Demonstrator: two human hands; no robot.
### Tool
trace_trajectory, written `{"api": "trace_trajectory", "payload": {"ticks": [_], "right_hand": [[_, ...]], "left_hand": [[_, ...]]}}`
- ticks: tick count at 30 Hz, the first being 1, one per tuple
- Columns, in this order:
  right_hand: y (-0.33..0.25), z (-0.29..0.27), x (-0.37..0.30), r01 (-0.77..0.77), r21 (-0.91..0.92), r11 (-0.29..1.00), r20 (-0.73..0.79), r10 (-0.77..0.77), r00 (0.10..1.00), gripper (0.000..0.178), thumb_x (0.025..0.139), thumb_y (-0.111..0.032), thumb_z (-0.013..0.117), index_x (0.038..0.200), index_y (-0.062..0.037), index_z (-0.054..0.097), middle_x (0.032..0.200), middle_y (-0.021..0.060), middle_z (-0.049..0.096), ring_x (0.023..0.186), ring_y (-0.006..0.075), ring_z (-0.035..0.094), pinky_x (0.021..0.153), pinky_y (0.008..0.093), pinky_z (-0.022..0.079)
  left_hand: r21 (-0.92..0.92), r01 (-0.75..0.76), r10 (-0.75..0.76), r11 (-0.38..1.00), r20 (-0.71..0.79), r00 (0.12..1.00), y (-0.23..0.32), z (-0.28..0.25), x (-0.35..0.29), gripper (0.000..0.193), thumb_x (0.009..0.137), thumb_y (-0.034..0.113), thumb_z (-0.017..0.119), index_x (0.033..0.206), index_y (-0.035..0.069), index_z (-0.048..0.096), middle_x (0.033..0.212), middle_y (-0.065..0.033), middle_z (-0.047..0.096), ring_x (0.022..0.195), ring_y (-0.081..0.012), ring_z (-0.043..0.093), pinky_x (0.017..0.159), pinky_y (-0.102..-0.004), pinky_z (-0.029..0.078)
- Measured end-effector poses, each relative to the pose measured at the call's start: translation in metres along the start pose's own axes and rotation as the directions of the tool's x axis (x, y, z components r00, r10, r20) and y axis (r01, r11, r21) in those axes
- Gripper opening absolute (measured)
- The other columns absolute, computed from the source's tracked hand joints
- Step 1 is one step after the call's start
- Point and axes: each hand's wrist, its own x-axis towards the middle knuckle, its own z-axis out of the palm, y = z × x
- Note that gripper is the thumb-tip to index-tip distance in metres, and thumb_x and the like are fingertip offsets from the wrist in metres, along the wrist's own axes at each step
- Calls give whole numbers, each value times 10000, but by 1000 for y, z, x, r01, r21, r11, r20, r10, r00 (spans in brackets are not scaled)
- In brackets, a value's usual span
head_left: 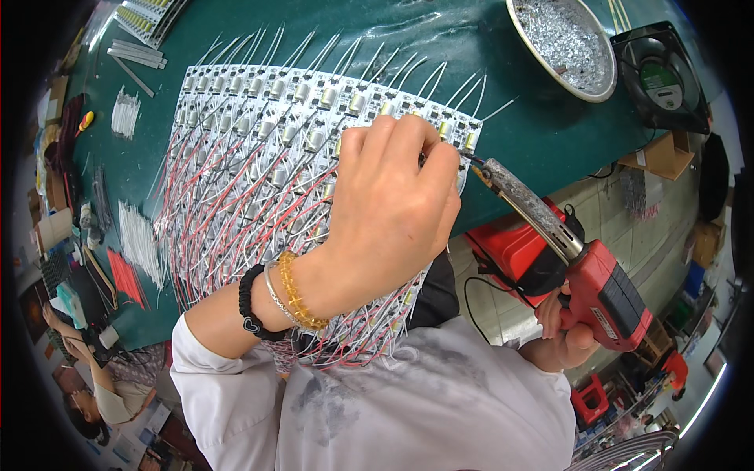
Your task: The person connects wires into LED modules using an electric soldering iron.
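Note:
A wide panel of small white circuit boards lies on the green table. Yellowish and silvery components dot it, and red, white and black wires trail from its rows. Over its right part is my left hand, fingers curled in a pinch; their tips, and whatever they hold, are hidden behind the knuckles. My right hand grips the red handle of a soldering gun at the right. Its metal barrel slants up and left, and the tip is beside my left fingers at the panel's right edge.
A bowl of silvery scraps and a black fan stand at the far right. Bundled white wires and red wires lie left of the panel. More boards are stacked far left. Another person sits at lower left.

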Motion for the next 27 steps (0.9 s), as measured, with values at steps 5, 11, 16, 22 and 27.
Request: {"api": "trace_trajectory", "payload": {"ticks": [5,11,16,22,27], "right_hand": [[9,-5,-5,5,3,1000,-42,-5,999,741,783,-542,595,1080,124,464,460,19,448,362,101,416,372,236,340],[17,-15,-14,18,38,999,-101,-14,995,733,731,-497,685,1078,120,493,489,45,461,380,116,420,389,261,353],[-6,3,-11,-37,289,957,-128,77,989,414,840,-330,648,1091,-21,534,828,107,606,658,190,530,594,279,434],[-2,15,3,40,83,996,-67,-35,997,698,825,-523,559,1132,94,446,533,20,454,420,100,403,429,234,346],[9,11,-2,89,178,980,-80,-76,994,733,838,-518,552,1193,106,402,487,-10,392,396,78,344,414,229,321]], "left_hand": [[10,5,-5,1000,0,1000,-1,2,-1,154,664,3,642,711,56,505,839,-75,506,747,-240,465,675,-359,330],[7,4,-4,1000,-4,1000,2,3,1,153,660,6,644,709,52,506,834,-74,502,746,-242,466,678,-359,333],[-10,-8,8,1000,-9,1000,-1,5,2,153,657,9,646,709,52,510,826,-70,500,746,-240,468,678,-358,334],[17,10,-9,1000,-46,999,-7,1,1,134,665,19,635,706,51,511,811,-73,495,746,-242,474,672,-363,334],[26,-13,14,1000,-47,999,-3,-3,-6,124,676,113,600,694,40,501,758,-117,459,748,-280,456,660,-390,355]]}}
